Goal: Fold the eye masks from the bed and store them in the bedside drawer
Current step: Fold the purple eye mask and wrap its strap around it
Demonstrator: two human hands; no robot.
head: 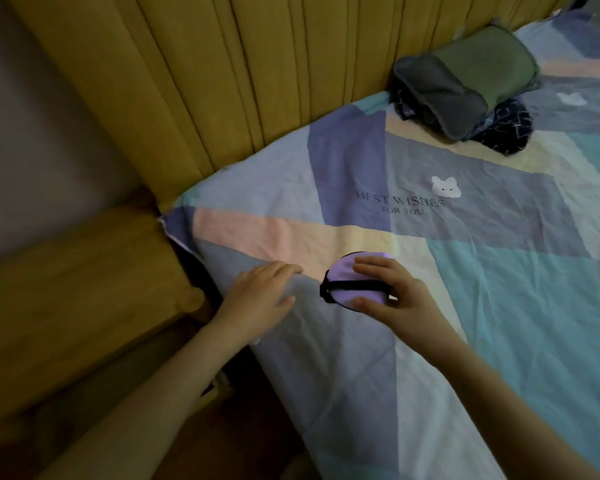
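In the head view, nearest the camera, two bare forearms reach from the lower edge onto the bed [499, 306]. The right hand [392, 296] grips a lilac mask [352, 282], thumb at its near edge and fingers curled over its far edge. The mask looks folded in half, its black strap running across the top face, and it lies on or just above the patchwork cover near the bed's left side. The left hand [262, 296] rests flat on the cover just left of the mask, fingers straight, holding nothing and not touching it.

The fold seems done, so the step in hand is likely lifting the mask for storage. The next move calls for keeping the halves pinched together while carrying it to the drawer, which is not in view. A grey pouch [465, 84] sits far off by the yellow headboard [222, 81].
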